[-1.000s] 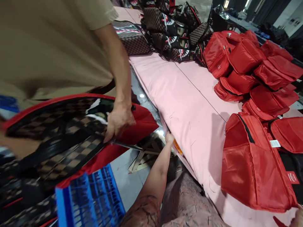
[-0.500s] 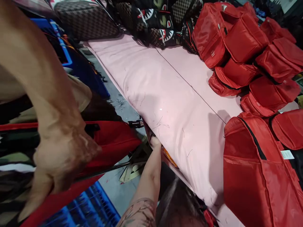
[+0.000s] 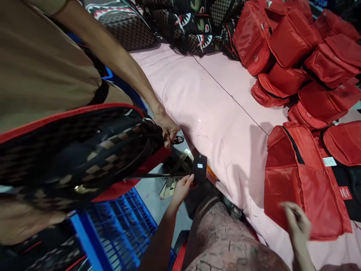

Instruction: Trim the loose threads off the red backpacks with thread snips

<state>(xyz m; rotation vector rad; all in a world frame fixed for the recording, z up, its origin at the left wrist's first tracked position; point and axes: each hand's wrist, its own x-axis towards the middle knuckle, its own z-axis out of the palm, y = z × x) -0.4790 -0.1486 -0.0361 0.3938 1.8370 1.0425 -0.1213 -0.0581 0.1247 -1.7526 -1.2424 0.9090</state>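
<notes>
My left hand [image 3: 182,187] reaches down beside the pink table's edge and grips a small black device [image 3: 199,168] with a lit spot on it. My right hand [image 3: 296,222] hovers over the lower edge of a flat red bag [image 3: 301,180] on the pink table [image 3: 203,105]; it is blurred, with fingers loosely spread and nothing in them. A co-worker in a tan shirt stands at the left, one hand [image 3: 167,127] gripping the end of a checkered backpack with red trim [image 3: 84,150] held against the body.
Several red bags [image 3: 299,56] are piled at the table's far right. Shark-mouth patterned backpacks [image 3: 194,26] are heaped at the back. A blue plastic crate [image 3: 113,226] sits on the grey floor at lower left, with cardboard scraps [image 3: 175,177] beside it.
My left hand has drawn back from the table's edge and now holds the black device. My right hand has come into view. The co-worker has shifted the checkered backpack and gripped its end.
</notes>
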